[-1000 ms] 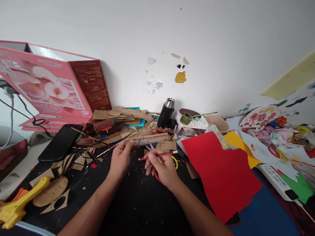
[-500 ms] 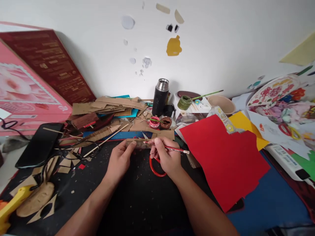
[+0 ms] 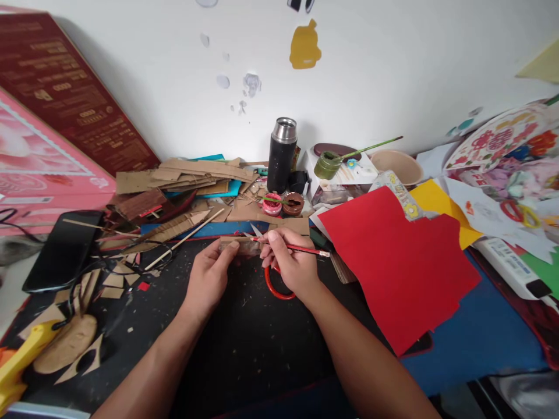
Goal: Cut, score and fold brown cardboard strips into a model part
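Observation:
My left hand (image 3: 208, 273) grips a small brown cardboard strip (image 3: 238, 240) between thumb and fingers, near the back of the black mat. Part of the strip is covered by my fingers. A red pencil (image 3: 301, 249) with a white eraser end is pinched in my right hand (image 3: 292, 259), its tip pointing left over the strip. Scissors (image 3: 279, 295) with a red handle show beneath my right hand, their blades poking out beyond it. Whether my right fingers also touch the scissors I cannot tell.
A black flask (image 3: 282, 157) stands behind open paint pots (image 3: 293, 203). Cardboard pieces (image 3: 187, 174) pile up back left, near a black phone (image 3: 63, 250). Red paper (image 3: 402, 267) lies right of my arm. A yellow glue gun (image 3: 30, 361) is at front left.
The view has tipped downward, so the table items sit higher in the picture. My right hand and the pencil have shifted slightly left along the strip, and more of the scissor blades shows.

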A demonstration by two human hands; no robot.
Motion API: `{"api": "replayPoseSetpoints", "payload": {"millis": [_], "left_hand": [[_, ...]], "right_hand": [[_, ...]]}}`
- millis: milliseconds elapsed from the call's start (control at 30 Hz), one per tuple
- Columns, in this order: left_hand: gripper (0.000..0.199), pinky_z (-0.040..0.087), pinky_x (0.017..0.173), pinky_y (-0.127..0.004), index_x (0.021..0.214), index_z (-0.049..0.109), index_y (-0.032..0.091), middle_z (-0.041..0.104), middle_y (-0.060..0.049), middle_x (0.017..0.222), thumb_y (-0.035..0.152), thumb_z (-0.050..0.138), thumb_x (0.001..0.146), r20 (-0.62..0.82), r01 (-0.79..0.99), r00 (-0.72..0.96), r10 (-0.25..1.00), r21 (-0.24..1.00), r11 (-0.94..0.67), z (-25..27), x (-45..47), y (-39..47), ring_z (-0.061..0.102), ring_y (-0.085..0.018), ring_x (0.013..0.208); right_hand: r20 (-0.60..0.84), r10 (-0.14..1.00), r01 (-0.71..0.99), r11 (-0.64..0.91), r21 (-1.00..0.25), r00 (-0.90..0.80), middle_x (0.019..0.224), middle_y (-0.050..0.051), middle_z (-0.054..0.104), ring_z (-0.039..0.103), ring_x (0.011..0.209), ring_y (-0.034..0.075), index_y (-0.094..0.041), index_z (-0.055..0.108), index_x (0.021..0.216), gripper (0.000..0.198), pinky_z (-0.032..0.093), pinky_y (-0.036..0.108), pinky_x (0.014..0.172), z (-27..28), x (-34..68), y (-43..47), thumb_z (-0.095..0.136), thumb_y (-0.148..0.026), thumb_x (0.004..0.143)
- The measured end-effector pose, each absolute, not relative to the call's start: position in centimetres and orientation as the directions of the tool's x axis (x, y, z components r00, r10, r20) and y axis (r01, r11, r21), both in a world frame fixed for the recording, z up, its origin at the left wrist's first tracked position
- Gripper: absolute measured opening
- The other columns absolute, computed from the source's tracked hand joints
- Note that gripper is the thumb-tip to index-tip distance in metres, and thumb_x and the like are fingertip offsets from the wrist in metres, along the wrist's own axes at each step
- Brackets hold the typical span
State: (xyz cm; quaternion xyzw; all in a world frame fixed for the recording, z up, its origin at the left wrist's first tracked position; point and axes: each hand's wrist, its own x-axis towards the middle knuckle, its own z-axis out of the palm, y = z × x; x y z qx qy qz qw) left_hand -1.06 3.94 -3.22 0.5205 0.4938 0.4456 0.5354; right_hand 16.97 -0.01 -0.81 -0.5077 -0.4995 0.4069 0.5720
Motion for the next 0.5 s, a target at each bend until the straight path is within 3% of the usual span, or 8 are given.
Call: {"api": "replayPoseSetpoints", "payload": {"millis": [500], "left_hand": [[0.038,0.043,0.069,-0.032,0.070,0.071,0.020,0.067,-0.003,0.069,0.053,0.075,0.089,-0.067,0.048,0.113,0.991,0.997,0.062,-2.89,-0.89,4.00,0.057,-0.020,0.069]], "right_hand": [[0.165,0.975,0.029,0.162,-0.986,0.149,0.073,0.002,0.072,0.069,0.054,0.012,-0.020,0.072,0.089,0.052,0.046,0.021,0.048,-1.07,16.87,0.19,0.057,-0.065,0.108]]}}
